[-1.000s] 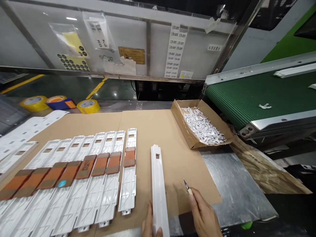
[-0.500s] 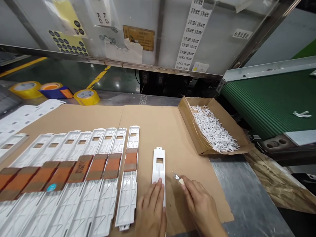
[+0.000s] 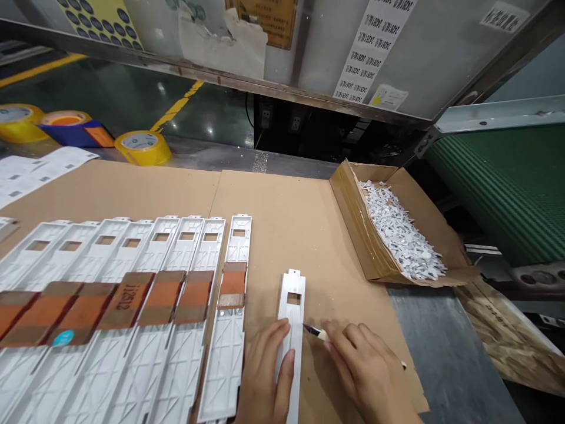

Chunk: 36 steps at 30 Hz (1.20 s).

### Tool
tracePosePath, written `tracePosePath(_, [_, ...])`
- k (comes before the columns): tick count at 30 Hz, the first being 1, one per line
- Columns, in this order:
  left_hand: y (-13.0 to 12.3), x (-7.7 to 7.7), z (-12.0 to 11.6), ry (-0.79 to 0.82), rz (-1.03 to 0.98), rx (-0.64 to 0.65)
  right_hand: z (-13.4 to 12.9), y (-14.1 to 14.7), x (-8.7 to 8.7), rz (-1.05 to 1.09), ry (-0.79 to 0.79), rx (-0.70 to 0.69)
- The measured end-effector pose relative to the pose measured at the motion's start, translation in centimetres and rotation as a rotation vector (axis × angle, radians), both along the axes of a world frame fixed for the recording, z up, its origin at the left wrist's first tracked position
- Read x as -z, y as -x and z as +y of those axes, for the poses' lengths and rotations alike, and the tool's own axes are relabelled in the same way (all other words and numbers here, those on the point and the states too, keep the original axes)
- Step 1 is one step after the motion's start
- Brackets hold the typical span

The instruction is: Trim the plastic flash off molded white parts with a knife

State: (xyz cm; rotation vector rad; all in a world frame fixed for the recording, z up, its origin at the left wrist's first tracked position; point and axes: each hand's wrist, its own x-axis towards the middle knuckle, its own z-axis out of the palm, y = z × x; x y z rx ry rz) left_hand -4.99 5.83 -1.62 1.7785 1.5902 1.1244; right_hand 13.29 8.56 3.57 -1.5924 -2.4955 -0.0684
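Head view: we are pinning the white plastic strip (image 3: pixel 292 315) under our spread left hand (image 3: pixel 265 377), our right hand (image 3: pixel 366 371) pinching a craft knife (image 3: pixel 316 333); a slip could cut fingers.

Glossy green floor (image 3: pixel 106 100) — beneath a steel-framed panel (image 3: pixel 441 53).

Gap between loose white plastic panel (image 3: pixel 292 306) and scrap-filled carton (image 3: pixel 359 235); panel row (image 3: pixel 145 365) crowds left hand (image 3: pixel 265 377).
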Motion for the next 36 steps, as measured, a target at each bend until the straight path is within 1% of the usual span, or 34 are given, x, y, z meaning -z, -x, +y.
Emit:
tracePosePath(2, [0.4, -0.4, 0.6, 0.072, -0.095, 0.021, -0.3, -0.1, -0.3, -0.019, 0.022, -0.048])
tracePosePath(6, [0.6, -0.8, 1.2, 0.159, -0.16, 0.103, -0.9, -0.2, -0.7, -0.053, 0.042, -0.113])
tracePosePath(12, [0.6, -1.4, 1.4, 0.232, -0.247, 0.106, -1.9, -0.1, -1.5, -0.055, 0.097, -0.05])
tracePosePath(15, [0.3, -1.8, 1.4, 0.259, -0.29, 0.108, -2.4, -0.8, -2.2, -0.042, 0.116, -0.065])
tracePosePath(17, [-0.2, -1.9, 1.1, 0.25, -0.265, 0.132, -2.5, -1.7, -2.6, -0.013, 0.139, -0.074])
tracePosePath(19, [-0.7, -1.8, 0.7, 0.191, -0.186, 0.213, -2.5, -2.6, -3.0, 0.031, 0.15, -0.044])
tracePosePath(21, [-1.1, -1.7, 0.2, 0.115, -0.067, 0.352, -2.3, -3.4, -3.1, 0.072, 0.146, 0.021])
tracePosePath(22, [-1.1, -1.6, 0.1, 0.068, 0.0, 0.418, -2.1, -3.6, -3.1, 0.084, 0.142, 0.05])
tracePosePath(23, [-1.1, -1.5, 0.1, -0.001, 0.067, 0.446, -1.8, -3.7, -2.9, 0.089, 0.138, 0.073])
tracePosePath(25, [-0.8, -1.3, 0.3, -0.162, 0.236, 0.395, -0.9, -3.3, -2.4, 0.081, 0.124, 0.096])
tracePosePath(27, [-0.4, -1.0, 0.7, -0.296, 0.438, 0.281, 0.2, -2.4, -1.6, 0.057, 0.094, 0.091])
tracePosePath(29, [-0.1, -0.4, 1.1, -0.337, 0.601, 0.219, 1.5, -1.2, -0.7, 0.026, 0.058, 0.079])
tracePosePath(30, [0.1, 0.0, 1.1, -0.337, 0.655, 0.222, 2.1, -0.7, -0.3, 0.009, 0.042, 0.067])
tracePosePath(33, [0.3, 1.3, 0.6, -0.384, 0.715, 0.248, 3.1, 0.3, 0.5, -0.045, 0.01, 0.033])
tracePosePath(36, [0.6, 2.2, -0.4, -0.405, 0.727, 0.238, 3.3, 0.4, 0.8, -0.081, 0.046, -0.004])
